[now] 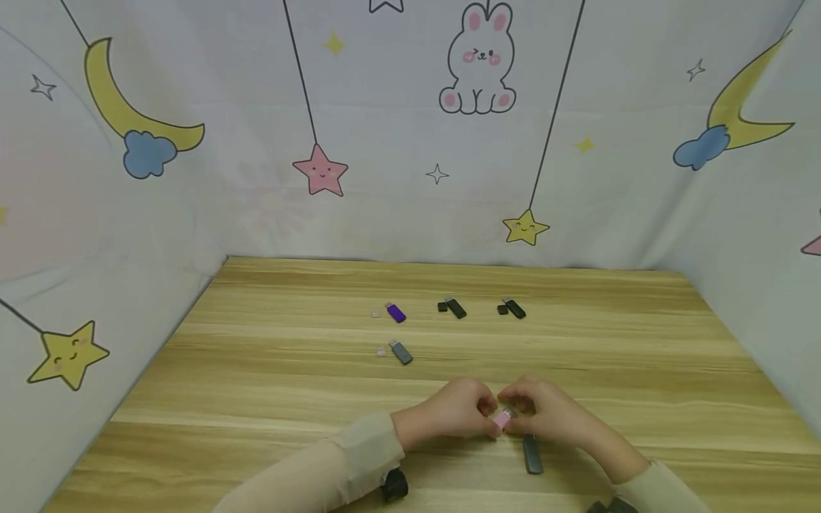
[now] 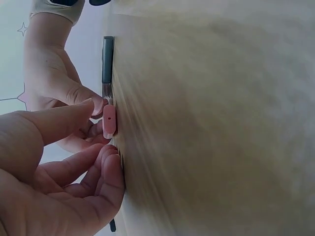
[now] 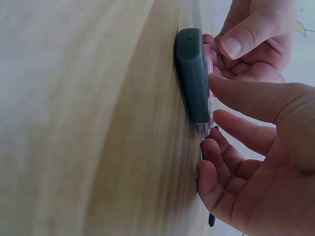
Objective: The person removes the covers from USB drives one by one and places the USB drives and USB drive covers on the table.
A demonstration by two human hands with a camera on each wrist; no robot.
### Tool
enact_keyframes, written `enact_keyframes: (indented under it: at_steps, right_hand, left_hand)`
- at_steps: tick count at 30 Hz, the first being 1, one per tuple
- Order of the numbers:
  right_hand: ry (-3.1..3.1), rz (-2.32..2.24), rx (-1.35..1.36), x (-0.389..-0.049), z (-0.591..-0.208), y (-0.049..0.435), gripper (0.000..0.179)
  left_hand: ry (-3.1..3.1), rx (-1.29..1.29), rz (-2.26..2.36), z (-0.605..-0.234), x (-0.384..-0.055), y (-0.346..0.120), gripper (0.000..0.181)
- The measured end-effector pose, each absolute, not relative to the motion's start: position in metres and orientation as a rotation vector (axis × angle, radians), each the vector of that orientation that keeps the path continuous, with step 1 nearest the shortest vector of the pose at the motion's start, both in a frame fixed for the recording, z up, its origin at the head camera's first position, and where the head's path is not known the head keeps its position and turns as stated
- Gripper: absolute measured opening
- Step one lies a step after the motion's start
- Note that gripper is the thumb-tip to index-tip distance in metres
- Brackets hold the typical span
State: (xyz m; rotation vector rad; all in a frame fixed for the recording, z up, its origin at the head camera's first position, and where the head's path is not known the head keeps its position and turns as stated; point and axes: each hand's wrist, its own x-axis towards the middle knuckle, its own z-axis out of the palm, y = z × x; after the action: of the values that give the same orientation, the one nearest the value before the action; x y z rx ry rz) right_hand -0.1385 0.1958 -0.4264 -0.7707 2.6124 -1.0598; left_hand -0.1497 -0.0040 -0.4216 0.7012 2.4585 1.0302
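Note:
A pink USB stick point(image 1: 502, 419) with a see-through end is between both hands, low over the wooden table. From its left side my left hand point(image 1: 458, 410) holds it by the pink body, thumb and fingertips at its near end. The fingers of my right hand point(image 1: 554, 413) curl about its other side, the thumb on the pink body in the right wrist view. Just below the right hand lies a dark grey USB stick point(image 1: 532, 454), its connector end pointing away from me. The left wrist view shows the pink stick's rounded end point(image 2: 109, 120) face-on.
Farther back lie a purple USB stick point(image 1: 396, 313) and two black ones, left point(image 1: 457, 308) and right point(image 1: 515, 308), each beside a small cap. A grey stick point(image 1: 402, 353) lies nearer, a clear cap point(image 1: 381, 351) at its left. A printed cloth point(image 1: 398, 228) surrounds the table.

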Motion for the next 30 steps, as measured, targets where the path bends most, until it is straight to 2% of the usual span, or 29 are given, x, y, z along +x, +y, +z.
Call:
enact_keyframes:
  at_steps: [30]
  right_hand:
    - [2.584,-1.054,-0.737,-0.1435,-0.4284,0.1924,0.024]
  left_hand:
    - [2.521,0.793,0.914,-0.4243,-0.1519,0.0017,0.021]
